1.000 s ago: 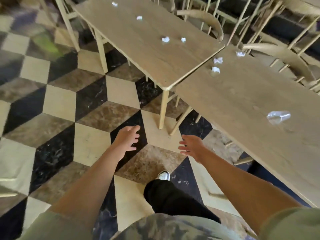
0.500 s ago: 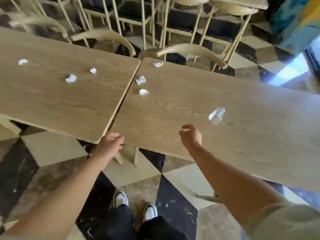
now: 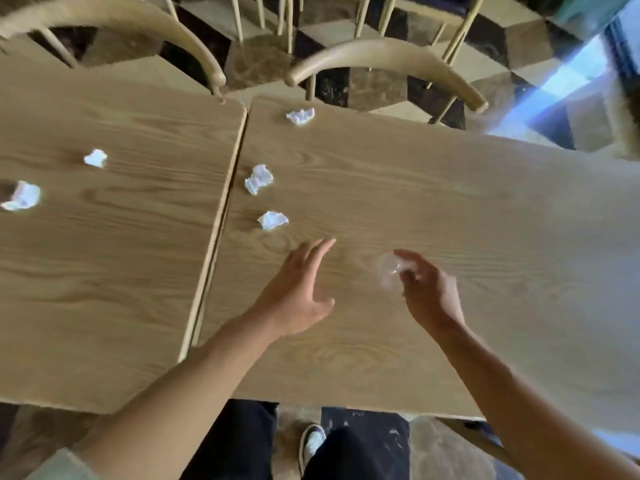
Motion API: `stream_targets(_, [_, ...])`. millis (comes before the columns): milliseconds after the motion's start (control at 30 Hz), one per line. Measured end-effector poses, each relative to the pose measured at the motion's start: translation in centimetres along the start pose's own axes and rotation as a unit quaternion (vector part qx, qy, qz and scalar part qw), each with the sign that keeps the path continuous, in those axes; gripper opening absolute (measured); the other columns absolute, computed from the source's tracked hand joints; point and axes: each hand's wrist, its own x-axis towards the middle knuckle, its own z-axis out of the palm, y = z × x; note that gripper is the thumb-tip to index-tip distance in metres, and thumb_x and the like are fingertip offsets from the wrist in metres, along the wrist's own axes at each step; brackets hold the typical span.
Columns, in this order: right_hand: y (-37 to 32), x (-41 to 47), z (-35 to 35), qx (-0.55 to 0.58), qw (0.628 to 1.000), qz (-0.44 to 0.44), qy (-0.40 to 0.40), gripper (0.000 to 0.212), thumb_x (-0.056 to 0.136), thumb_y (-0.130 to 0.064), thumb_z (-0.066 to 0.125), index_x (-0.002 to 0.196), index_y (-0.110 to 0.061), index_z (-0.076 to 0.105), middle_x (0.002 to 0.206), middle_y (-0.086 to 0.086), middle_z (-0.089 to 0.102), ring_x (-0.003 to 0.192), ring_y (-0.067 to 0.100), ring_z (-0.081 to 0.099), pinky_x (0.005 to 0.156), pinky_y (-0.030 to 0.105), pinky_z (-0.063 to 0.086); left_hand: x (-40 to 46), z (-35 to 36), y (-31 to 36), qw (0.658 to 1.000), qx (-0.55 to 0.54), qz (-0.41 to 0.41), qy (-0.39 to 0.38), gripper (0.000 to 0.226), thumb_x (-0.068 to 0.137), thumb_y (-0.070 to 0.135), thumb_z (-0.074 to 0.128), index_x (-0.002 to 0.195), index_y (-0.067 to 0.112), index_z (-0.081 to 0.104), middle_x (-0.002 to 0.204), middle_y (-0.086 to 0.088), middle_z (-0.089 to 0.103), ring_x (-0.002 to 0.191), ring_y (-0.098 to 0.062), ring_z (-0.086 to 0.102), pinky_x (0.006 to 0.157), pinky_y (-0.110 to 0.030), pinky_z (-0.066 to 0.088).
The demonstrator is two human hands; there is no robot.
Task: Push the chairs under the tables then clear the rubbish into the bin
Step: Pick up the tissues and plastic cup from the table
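two pale wooden tables abutting, crumpled white paper scraps scattered on both; right hand fingers closed on a blurred clear plastic cup; left hand spread open above the tabletop; curved-back wooden chairs behind

The two tables are light wood. The left table and the right table both show wavy grain lines and look smooth and matt. The chair backs at the top, one at upper left and one at upper middle, are the same pale wood, bent and smooth. The little white balls, like the one near the middle, look like crumpled paper. The cup in the right hand is clear plastic, blurry here. The floor at the top looks like shiny stone with speckles
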Motion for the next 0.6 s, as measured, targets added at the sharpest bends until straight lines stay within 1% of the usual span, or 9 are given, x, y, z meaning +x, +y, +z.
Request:
stream_targets(67, [-5.8, -1.0, 3.8, 0.032, 0.991, -0.023, -0.128, 0.039, 0.087, -0.02, 0.055, 0.118, -0.036, 0.073, 0.092, 0.001, 0.08, 0.088, 0.025, 0.074, 0.08, 0.039, 0.059, 0.6, -1.4, -1.5, 0.997, 0.044, 0.065, -0.009, 0.111, 0.076, 0.028, 0.084, 0.164, 0.026, 0.016, 0.167, -0.002, 0.024, 0.154, -0.016, 0.022, 0.125, -0.025, 0.018])
stream_targets(100, [-8.5, -0.7, 5.5, 0.024, 0.982, -0.034, -0.182, 0.036, 0.084, -0.022, 0.054, 0.113, -0.031, 0.074, 0.092, 0.002, 0.079, 0.088, 0.025, 0.073, 0.079, 0.038, 0.058, 0.8, -2.1, -2.5, 0.997, 0.041, 0.072, -0.004, 0.11, 0.074, 0.027, 0.085, 0.163, 0.026, 0.019, 0.166, -0.002, 0.028, 0.153, -0.013, 0.024, 0.124, -0.021, 0.017])
stream_targets(233, [-14.9, 3.4, 7.5, 0.053, 0.953, -0.079, -0.288, 0.021, 0.084, -0.035, 0.058, 0.089, -0.022, 0.074, 0.081, -0.001, 0.078, 0.069, 0.014, 0.068, 0.065, 0.033, 0.053, 0.6, -4.9, -5.0, 0.982, -0.057, -0.013, 0.178, 0.068, 0.073, 0.017, 0.089, 0.133, 0.019, 0.057, 0.124, 0.004, 0.069, 0.117, 0.002, 0.061, 0.102, -0.021, 0.047])
stream_targets(300, [-15.9, 6.3, 7.7, 0.135, 0.96, -0.089, -0.23, 0.022, 0.085, -0.036, 0.06, 0.087, -0.021, 0.076, 0.077, -0.004, 0.077, 0.061, 0.007, 0.063, 0.064, 0.033, 0.054, 0.1, -6.5, -6.6, 0.962, -0.064, -0.059, 0.258, 0.059, 0.076, 0.023, 0.089, 0.126, 0.027, 0.058, 0.111, 0.01, 0.071, 0.105, 0.006, 0.066, 0.093, -0.017, 0.05])
stream_targets(367, [-15.8, 8.9, 9.1, 0.121, 0.971, -0.171, -0.115, 0.021, 0.085, -0.034, 0.064, 0.1, -0.024, 0.075, 0.089, -0.009, 0.073, 0.069, 0.005, 0.062, 0.066, 0.032, 0.053, -0.2, -7.7, -8.2, 0.945, -0.069, -0.096, 0.305, 0.061, 0.075, 0.027, 0.087, 0.127, 0.03, 0.055, 0.108, 0.009, 0.071, 0.102, -0.005, 0.07, 0.093, -0.033, 0.056])
stream_targets(400, [-15.8, 9.8, 9.9, 0.064, 0.965, -0.227, -0.116, 0.029, 0.086, -0.036, 0.068, 0.113, -0.026, 0.071, 0.102, -0.008, 0.067, 0.075, 0.007, 0.06, 0.065, 0.032, 0.053, -0.2, -8.0, -9.1, 0.934, -0.08, -0.114, 0.328, 0.06, 0.076, 0.028, 0.086, 0.128, 0.028, 0.055, 0.107, 0.005, 0.071, 0.102, -0.013, 0.072, 0.093, -0.043, 0.057])
stream_targets(467, [-15.3, 10.6, 12.2, -0.049, 0.93, -0.301, -0.206, 0.037, 0.091, -0.037, 0.069, 0.127, -0.029, 0.065, 0.119, -0.002, 0.056, 0.084, 0.013, 0.06, 0.061, 0.033, 0.052, -0.1, -8.4, -10.0, 0.912, -0.082, -0.138, 0.379, 0.058, 0.078, 0.032, 0.083, 0.128, 0.027, 0.055, 0.105, -0.002, 0.07, 0.101, -0.021, 0.072, 0.092, -0.054, 0.056])
stream_targets(500, [-15.4, 10.6, 12.9, -0.057, 0.921, -0.319, -0.215, 0.028, 0.094, -0.032, 0.067, 0.121, -0.025, 0.068, 0.118, 0.0, 0.057, 0.084, 0.017, 0.062, 0.059, 0.035, 0.052, 0.0, -8.6, -10.2, 0.904, -0.08, -0.147, 0.393, 0.058, 0.078, 0.032, 0.082, 0.129, 0.029, 0.054, 0.105, -0.003, 0.069, 0.101, -0.023, 0.071, 0.091, -0.056, 0.055])
stream_targets(600, [-17.0, 12.5, 14.0, 0.036, 0.931, -0.347, -0.108, 0.011, 0.095, -0.016, 0.064, 0.102, -0.011, 0.07, 0.102, 0.007, 0.063, 0.07, 0.031, 0.064, 0.054, 0.041, 0.053, 1.3, -9.2, -11.0, 0.899, -0.062, -0.147, 0.407, 0.062, 0.078, 0.024, 0.084, 0.131, 0.026, 0.053, 0.104, 0.001, 0.067, 0.099, -0.025, 0.071, 0.09, -0.057, 0.055])
